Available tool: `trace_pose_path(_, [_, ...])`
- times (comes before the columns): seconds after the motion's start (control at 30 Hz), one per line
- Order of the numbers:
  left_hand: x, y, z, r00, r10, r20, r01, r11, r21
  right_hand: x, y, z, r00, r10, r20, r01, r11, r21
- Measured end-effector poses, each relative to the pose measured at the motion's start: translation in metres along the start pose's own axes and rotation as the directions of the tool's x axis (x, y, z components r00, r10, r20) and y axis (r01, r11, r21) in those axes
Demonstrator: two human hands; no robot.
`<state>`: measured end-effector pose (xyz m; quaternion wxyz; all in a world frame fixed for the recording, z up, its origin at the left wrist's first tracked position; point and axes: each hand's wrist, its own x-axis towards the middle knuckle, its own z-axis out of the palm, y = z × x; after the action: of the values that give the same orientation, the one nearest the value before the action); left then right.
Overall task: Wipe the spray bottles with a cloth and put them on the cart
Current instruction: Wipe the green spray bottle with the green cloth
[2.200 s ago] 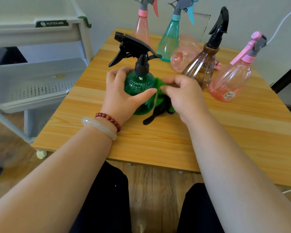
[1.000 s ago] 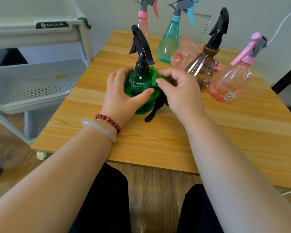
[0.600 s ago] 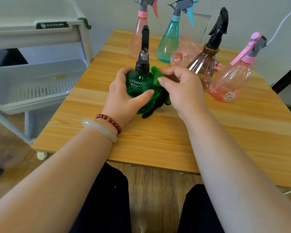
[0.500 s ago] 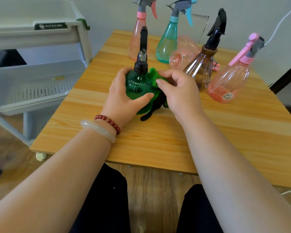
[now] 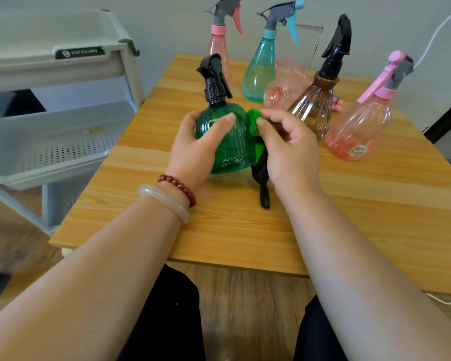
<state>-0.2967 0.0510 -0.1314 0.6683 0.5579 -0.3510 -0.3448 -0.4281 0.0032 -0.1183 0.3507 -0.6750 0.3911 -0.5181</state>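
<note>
Wooden table: left hand gripping upright green spray bottle, right hand pinching green cloth against it.

Light wood-grain table, far edge against a pale grey wall. Brown wood-plank floor beneath and to the left. Lighting soft, even; shadows faint.

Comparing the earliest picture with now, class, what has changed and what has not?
The left hand has turned the green bottle: its spray head, earlier pointing left, has swung round. The right hand still holds the cloth against it. The other bottles stayed put.
</note>
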Motion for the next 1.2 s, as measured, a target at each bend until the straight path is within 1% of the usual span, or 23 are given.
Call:
trace_pose_path(0.07, [0.002, 0.002, 0.006, 0.998, -0.053, 0.022, 0.055, 0.996, -0.076, -0.002, 0.001, 0.001, 1.000, -0.024, 0.013, 0.024, 0.999, 0.026])
trace_pose_path(0.13, [0.005, 0.003, 0.012, 0.996, -0.091, 0.021, 0.092, 0.990, -0.110, -0.006, 0.002, 0.000, 0.988, -0.154, 0.031, 0.155, 0.986, -0.065])
trace_pose_path(0.23, [0.004, 0.004, 0.019, 0.995, -0.102, 0.021, 0.104, 0.982, -0.155, -0.011, 0.007, -0.003, 0.903, -0.413, 0.122, 0.430, 0.873, -0.229])
trace_pose_path(0.3, [0.004, 0.003, 0.021, 0.996, -0.088, 0.027, 0.092, 0.984, -0.150, -0.008, 0.008, -0.005, 0.860, -0.478, 0.181, 0.511, 0.817, -0.267])
trace_pose_path(0.33, [0.003, 0.002, 0.022, 0.996, -0.081, 0.043, 0.087, 0.986, -0.146, -0.006, 0.008, -0.007, 0.864, -0.469, 0.182, 0.503, 0.821, -0.271])
trace_pose_path(0.37, [0.001, 0.002, 0.024, 0.996, -0.066, 0.062, 0.074, 0.987, -0.145, -0.004, 0.008, -0.009, 0.888, -0.432, 0.160, 0.460, 0.847, -0.265])
trace_pose_path(0.43, [-0.002, 0.001, 0.027, 0.995, -0.053, 0.079, 0.062, 0.991, -0.119, -0.002, 0.009, -0.013, 0.949, -0.301, 0.092, 0.315, 0.919, -0.239])
trace_pose_path(0.47, [-0.003, 0.001, 0.029, 0.996, -0.047, 0.077, 0.055, 0.993, -0.103, -0.003, 0.010, -0.015, 0.961, -0.268, 0.069, 0.276, 0.932, -0.236])
trace_pose_path(0.53, [-0.006, 0.003, 0.032, 0.998, -0.027, 0.056, 0.031, 0.996, -0.079, -0.008, 0.009, -0.015, 0.944, -0.323, 0.060, 0.327, 0.906, -0.270])
trace_pose_path(0.6, [-0.007, 0.006, 0.035, 1.000, -0.022, 0.011, 0.022, 0.999, -0.049, -0.016, 0.006, -0.015, 0.886, -0.447, 0.119, 0.461, 0.831, -0.311])
trace_pose_path(0.67, [-0.009, 0.007, 0.037, 1.000, -0.021, -0.014, 0.020, 0.999, -0.042, -0.019, 0.005, -0.017, 0.847, -0.505, 0.167, 0.532, 0.786, -0.316])
trace_pose_path(0.7, [-0.012, 0.007, 0.037, 1.000, -0.021, -0.011, 0.020, 0.999, -0.041, -0.019, 0.006, -0.020, 0.863, -0.482, 0.155, 0.506, 0.808, -0.302])
trace_pose_path(0.77, [-0.019, 0.007, 0.039, 0.999, -0.038, 0.006, 0.038, 0.997, -0.060, -0.016, 0.006, -0.029, 0.949, -0.304, 0.087, 0.316, 0.922, -0.223])
trace_pose_path(0.8, [-0.022, 0.008, 0.041, 0.998, -0.059, 0.015, 0.060, 0.996, -0.070, -0.015, 0.007, -0.033, 0.972, -0.227, 0.063, 0.235, 0.954, -0.189])
trace_pose_path(0.83, [-0.026, 0.010, 0.043, 0.996, -0.082, 0.019, 0.083, 0.994, -0.075, -0.017, 0.006, -0.036, 0.978, -0.206, 0.041, 0.210, 0.961, -0.180])
trace_pose_path(0.9, [-0.031, 0.017, 0.045, 0.995, -0.099, -0.003, 0.099, 0.994, -0.055, -0.024, 0.003, -0.036, 0.948, -0.317, 0.014, 0.313, 0.926, -0.213])
trace_pose_path(0.97, [-0.033, 0.019, 0.045, 0.995, -0.095, -0.031, 0.094, 0.995, -0.022, -0.032, 0.000, -0.034, 0.872, -0.484, 0.068, 0.484, 0.835, -0.263])
trace_pose_path(1.0, [-0.033, 0.019, 0.045, 0.995, -0.092, -0.034, 0.092, 0.996, -0.012, -0.033, 0.001, -0.034, 0.840, -0.531, 0.109, 0.539, 0.798, -0.269])
trace_pose_path(1.03, [-0.035, 0.019, 0.044, 0.995, -0.095, -0.033, 0.094, 0.996, -0.008, -0.033, 0.002, -0.034, 0.829, -0.542, 0.137, 0.558, 0.786, -0.267])
trace_pose_path(1.07, [-0.036, 0.017, 0.044, 0.995, -0.101, -0.019, 0.101, 0.995, -0.015, -0.033, 0.004, -0.036, 0.842, -0.521, 0.139, 0.539, 0.802, -0.257])
trace_pose_path(1.13, [-0.040, 0.016, 0.044, 0.993, -0.113, 0.013, 0.114, 0.993, -0.040, -0.031, 0.004, -0.044, 0.926, -0.370, 0.075, 0.377, 0.905, -0.195])
trace_pose_path(1.17, [-0.042, 0.017, 0.045, 0.992, -0.125, 0.028, 0.126, 0.991, -0.051, -0.031, 0.004, -0.046, 0.956, -0.288, 0.046, 0.292, 0.942, -0.166])
trace_pose_path(1.2, [-0.045, 0.018, 0.048, 0.990, -0.139, 0.031, 0.140, 0.989, -0.056, -0.032, 0.004, -0.047, 0.968, -0.248, 0.028, 0.250, 0.955, -0.158])
